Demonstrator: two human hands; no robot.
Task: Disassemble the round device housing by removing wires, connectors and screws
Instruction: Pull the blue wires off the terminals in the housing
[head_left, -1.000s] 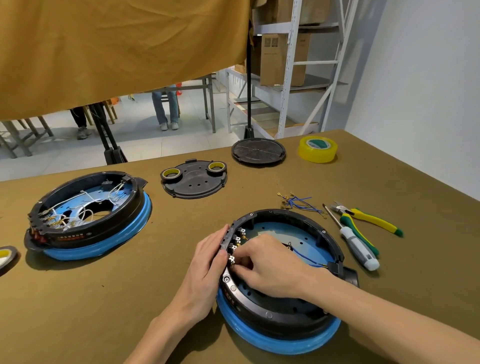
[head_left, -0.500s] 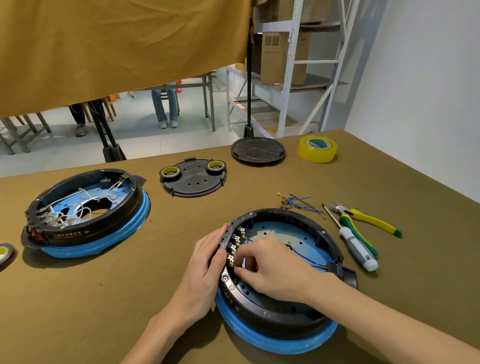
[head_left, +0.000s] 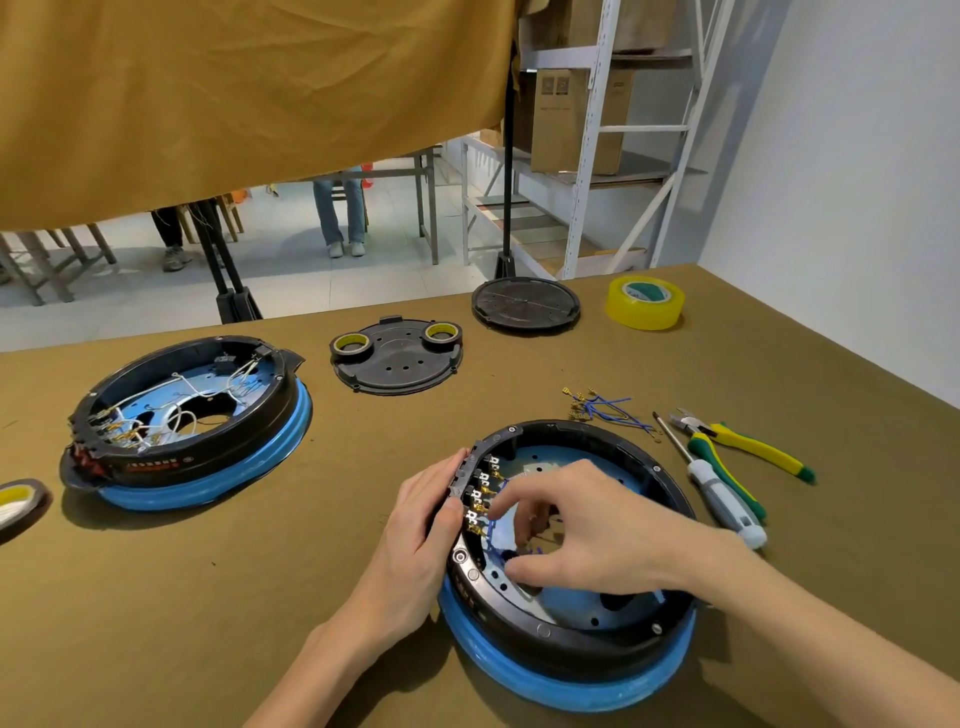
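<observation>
Near housing (head_left: 571, 639), black ring on a blue base, lay on the table (head_left: 208, 597) directly before the person, open side up. The left hand (head_left: 421, 525) rested against its outer left wall, fingers fairly straight and pressed to the terminal strip (head_left: 480, 491), steadying it. The right hand (head_left: 587, 530) reached down into the ring from the right, fingers curled over the blue wires (head_left: 493, 530) beside the brass connectors; whether its fingertips actually pinched a wire could not be told, since the hand hid them. Screws (head_left: 460, 557) showed along the black rim just below the strip.

A second housing (head_left: 192, 431), of the same kind and full of white wires, lay well apart to the left. Beyond the two, a black cover (head_left: 397, 366) carried two small tape rolls (head_left: 441, 332), and a plain black disc (head_left: 525, 302) lay farther back, near a yellow tape roll (head_left: 645, 302). Loose blue wire pieces (head_left: 602, 405) with brass ends lay just past the near housing. To their right lay a screwdriver (head_left: 722, 499) with a white handle and, beside it, pliers (head_left: 748, 447) with yellow-green grips. Another tape roll (head_left: 18, 501) sat at the left edge of the view. A tan cloth (head_left: 234, 93) hung above the far edge of the table; metal shelving (head_left: 587, 156) with cartons stood behind.
</observation>
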